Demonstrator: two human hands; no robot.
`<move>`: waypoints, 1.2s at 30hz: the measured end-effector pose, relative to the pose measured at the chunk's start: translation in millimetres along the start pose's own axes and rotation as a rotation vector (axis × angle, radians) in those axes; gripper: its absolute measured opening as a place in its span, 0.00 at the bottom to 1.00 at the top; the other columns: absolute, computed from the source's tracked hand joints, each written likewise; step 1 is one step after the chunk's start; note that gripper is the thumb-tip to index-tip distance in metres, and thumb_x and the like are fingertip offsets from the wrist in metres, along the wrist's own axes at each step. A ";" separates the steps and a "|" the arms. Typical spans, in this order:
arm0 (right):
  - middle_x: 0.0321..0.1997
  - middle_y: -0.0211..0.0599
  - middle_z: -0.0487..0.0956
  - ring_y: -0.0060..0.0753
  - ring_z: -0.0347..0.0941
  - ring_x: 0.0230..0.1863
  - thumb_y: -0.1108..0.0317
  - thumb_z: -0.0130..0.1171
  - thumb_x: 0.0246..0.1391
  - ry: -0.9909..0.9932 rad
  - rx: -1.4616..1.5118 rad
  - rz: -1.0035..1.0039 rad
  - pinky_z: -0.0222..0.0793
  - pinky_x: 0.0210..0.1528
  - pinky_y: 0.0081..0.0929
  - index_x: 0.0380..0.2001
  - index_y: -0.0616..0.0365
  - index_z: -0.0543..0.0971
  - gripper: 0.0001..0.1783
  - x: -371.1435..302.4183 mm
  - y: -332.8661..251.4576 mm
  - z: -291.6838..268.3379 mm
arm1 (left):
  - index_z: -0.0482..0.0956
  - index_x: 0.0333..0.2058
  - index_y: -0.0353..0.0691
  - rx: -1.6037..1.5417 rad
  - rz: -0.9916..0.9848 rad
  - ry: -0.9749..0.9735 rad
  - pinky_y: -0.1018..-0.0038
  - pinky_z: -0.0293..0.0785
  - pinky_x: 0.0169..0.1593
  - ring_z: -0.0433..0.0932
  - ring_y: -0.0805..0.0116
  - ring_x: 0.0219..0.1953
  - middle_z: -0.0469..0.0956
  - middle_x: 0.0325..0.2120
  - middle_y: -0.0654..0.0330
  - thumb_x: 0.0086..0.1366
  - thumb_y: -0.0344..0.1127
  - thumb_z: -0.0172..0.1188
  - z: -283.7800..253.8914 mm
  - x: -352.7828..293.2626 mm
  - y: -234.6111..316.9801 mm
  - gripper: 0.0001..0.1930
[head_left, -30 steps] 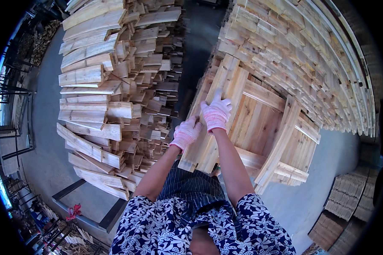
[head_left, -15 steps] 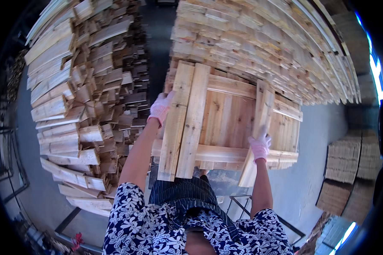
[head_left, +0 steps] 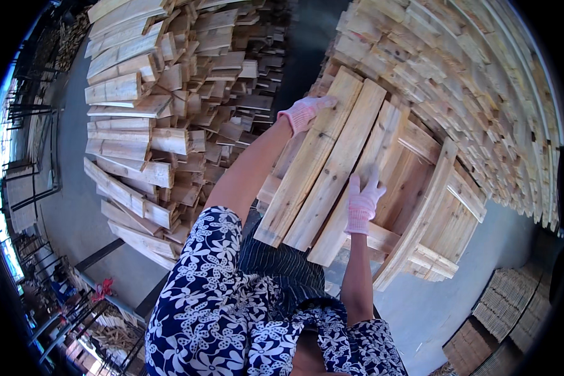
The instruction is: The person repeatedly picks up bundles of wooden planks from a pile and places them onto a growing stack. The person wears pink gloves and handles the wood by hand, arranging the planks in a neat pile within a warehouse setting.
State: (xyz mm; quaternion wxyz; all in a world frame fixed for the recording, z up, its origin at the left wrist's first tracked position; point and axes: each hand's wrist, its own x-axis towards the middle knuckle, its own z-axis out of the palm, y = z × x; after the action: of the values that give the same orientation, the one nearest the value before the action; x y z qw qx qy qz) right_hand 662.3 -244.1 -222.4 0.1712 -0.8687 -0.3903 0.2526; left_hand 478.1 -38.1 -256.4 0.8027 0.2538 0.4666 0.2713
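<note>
My left hand [head_left: 306,113], in a pink-and-white glove, grips the left edge of the leftmost wooden board [head_left: 313,153], fingers over its top face. A second board [head_left: 337,164] lies close beside it. My right hand [head_left: 363,202], gloved alike, holds a third board [head_left: 377,139] near its lower half, thumb and fingers set apart; their tips are slightly blurred. All three slant across the crosspieces of a wooden panel [head_left: 402,182]. Farther right, one more board [head_left: 420,216] spans the same crosspieces, apart from my hands. The undersides of the boards are hidden.
A tall stack of boards [head_left: 445,69] stands just beyond the panel. To the left is a big heap of loose short planks [head_left: 163,125]. Bundled wooden panels [head_left: 504,301] sit on the grey floor [head_left: 413,313] at the right. Dark metal frames [head_left: 31,194] stand far left.
My right hand has moved left from the right-hand side of the panel. A third board now lies beside the two left ones. The whole view has swung, so the panel appears farther right and tilted.
</note>
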 end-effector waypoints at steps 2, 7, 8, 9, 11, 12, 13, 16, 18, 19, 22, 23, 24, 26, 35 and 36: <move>0.65 0.61 0.61 0.63 0.68 0.61 0.49 0.63 0.58 -0.025 0.000 0.011 0.68 0.63 0.48 0.71 0.41 0.63 0.39 5.8 -30.4 7.9 | 0.79 0.58 0.39 0.147 -0.013 0.143 0.69 0.70 0.61 0.76 0.65 0.57 0.80 0.54 0.55 0.62 0.51 0.68 -5.9 12.1 8.4 0.30; 0.64 0.58 0.62 0.61 0.69 0.59 0.49 0.62 0.58 0.045 0.036 -0.057 0.70 0.60 0.50 0.70 0.41 0.64 0.38 37.6 -29.6 20.2 | 0.78 0.60 0.42 0.451 0.157 0.084 0.69 0.63 0.65 0.70 0.62 0.63 0.74 0.62 0.55 0.60 0.62 0.66 2.5 33.1 36.6 0.37; 0.63 0.57 0.62 0.62 0.69 0.59 0.49 0.62 0.58 0.050 0.020 -0.056 0.70 0.59 0.50 0.70 0.42 0.64 0.38 38.4 -31.7 22.0 | 0.77 0.60 0.42 0.461 0.157 0.114 0.69 0.63 0.65 0.71 0.62 0.63 0.74 0.62 0.55 0.60 0.62 0.65 2.9 34.2 32.2 0.37; 0.63 0.57 0.62 0.62 0.69 0.59 0.49 0.62 0.57 0.055 0.004 -0.053 0.70 0.59 0.51 0.69 0.42 0.64 0.39 37.0 -32.2 22.9 | 0.77 0.61 0.41 0.472 0.156 0.143 0.69 0.63 0.65 0.71 0.62 0.63 0.74 0.62 0.55 0.61 0.63 0.64 0.5 32.2 25.7 0.38; 0.63 0.57 0.62 0.62 0.69 0.59 0.49 0.63 0.57 0.037 -0.053 -0.057 0.71 0.58 0.52 0.69 0.43 0.64 0.39 34.0 -43.3 24.9 | 0.75 0.62 0.39 0.467 0.194 0.190 0.69 0.63 0.66 0.71 0.61 0.63 0.74 0.62 0.54 0.61 0.64 0.63 -16.8 43.4 25.1 0.40; 0.64 0.58 0.62 0.62 0.69 0.60 0.49 0.63 0.57 0.035 -0.082 -0.060 0.71 0.58 0.52 0.69 0.43 0.64 0.39 35.9 -44.9 25.0 | 0.74 0.63 0.37 0.476 0.199 0.182 0.69 0.63 0.66 0.71 0.60 0.63 0.74 0.62 0.53 0.61 0.64 0.64 -20.3 49.6 23.3 0.41; 0.63 0.58 0.61 0.63 0.69 0.60 0.49 0.63 0.56 0.039 -0.078 -0.062 0.70 0.59 0.52 0.69 0.44 0.64 0.39 38.4 -41.7 23.8 | 0.73 0.63 0.36 0.485 0.202 0.170 0.69 0.63 0.66 0.71 0.60 0.63 0.74 0.62 0.52 0.61 0.65 0.64 -19.6 52.4 22.5 0.42; 0.63 0.58 0.61 0.64 0.68 0.60 0.49 0.63 0.56 0.035 -0.036 -0.066 0.70 0.59 0.52 0.70 0.43 0.64 0.40 39.4 -34.0 17.5 | 0.69 0.64 0.29 0.430 0.213 0.195 0.68 0.63 0.66 0.70 0.60 0.63 0.74 0.60 0.49 0.61 0.62 0.66 -2.7 40.6 19.2 0.45; 0.63 0.58 0.61 0.64 0.68 0.61 0.49 0.64 0.55 0.050 -0.036 -0.155 0.70 0.59 0.52 0.70 0.43 0.63 0.41 38.1 -28.3 20.7 | 0.68 0.63 0.27 0.399 0.256 0.252 0.68 0.64 0.65 0.71 0.61 0.63 0.74 0.60 0.49 0.61 0.59 0.67 -12.8 50.4 13.8 0.44; 0.63 0.58 0.61 0.64 0.68 0.61 0.49 0.64 0.55 0.061 -0.040 -0.174 0.70 0.59 0.53 0.70 0.43 0.63 0.41 39.1 -22.5 23.4 | 0.70 0.63 0.32 0.306 0.301 0.200 0.71 0.66 0.61 0.74 0.61 0.59 0.77 0.57 0.52 0.64 0.57 0.63 -8.1 51.5 10.8 0.39; 0.61 0.59 0.62 0.63 0.68 0.59 0.50 0.65 0.54 0.003 -0.026 -0.086 0.70 0.58 0.53 0.69 0.44 0.64 0.41 34.8 -38.6 18.3 | 0.71 0.63 0.34 0.261 0.348 0.166 0.72 0.68 0.59 0.75 0.65 0.54 0.79 0.54 0.55 0.65 0.54 0.63 -3.5 37.9 11.1 0.35; 0.62 0.59 0.61 0.63 0.68 0.59 0.49 0.64 0.55 -0.007 -0.031 -0.112 0.69 0.59 0.52 0.70 0.44 0.63 0.41 33.6 -34.9 19.1 | 0.71 0.62 0.35 0.296 0.327 0.195 0.72 0.69 0.58 0.75 0.66 0.52 0.80 0.52 0.56 0.65 0.54 0.63 -2.7 34.7 10.2 0.34; 0.62 0.59 0.61 0.64 0.68 0.59 0.49 0.63 0.56 -0.017 -0.036 -0.138 0.69 0.59 0.52 0.70 0.45 0.63 0.41 31.1 -29.7 19.9 | 0.72 0.61 0.35 0.331 0.307 0.224 0.72 0.69 0.57 0.75 0.66 0.51 0.80 0.51 0.56 0.66 0.54 0.62 -3.6 30.8 9.8 0.34; 0.63 0.59 0.61 0.64 0.68 0.59 0.48 0.62 0.58 -0.031 -0.041 -0.202 0.69 0.59 0.52 0.71 0.45 0.62 0.41 31.8 -26.9 22.2 | 0.73 0.59 0.36 0.368 0.271 0.280 0.72 0.70 0.56 0.75 0.67 0.50 0.80 0.48 0.57 0.67 0.54 0.62 -14.6 32.7 10.0 0.31; 0.62 0.64 0.63 0.69 0.67 0.59 0.46 0.64 0.55 -0.151 -0.091 -0.268 0.69 0.58 0.53 0.68 0.45 0.64 0.41 39.1 -26.7 8.0 | 0.65 0.61 0.39 1.206 0.431 0.638 0.54 0.73 0.58 0.76 0.39 0.55 0.77 0.50 0.40 0.70 0.56 0.51 -22.2 53.7 -8.1 0.31; 0.63 0.64 0.62 0.69 0.66 0.60 0.45 0.64 0.54 -0.234 -0.116 -0.298 0.68 0.59 0.54 0.69 0.45 0.64 0.42 58.7 0.5 -6.7 | 0.62 0.64 0.39 1.126 0.379 0.677 0.50 0.72 0.60 0.73 0.34 0.57 0.75 0.54 0.38 0.70 0.57 0.51 19.0 31.8 6.1 0.33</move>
State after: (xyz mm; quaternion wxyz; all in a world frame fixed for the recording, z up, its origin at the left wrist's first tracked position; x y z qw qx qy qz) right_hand 699.8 -200.2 -235.1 0.1099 -0.7743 -0.5459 0.3006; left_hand 507.0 -15.3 -263.5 0.2968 0.6114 0.7092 0.1875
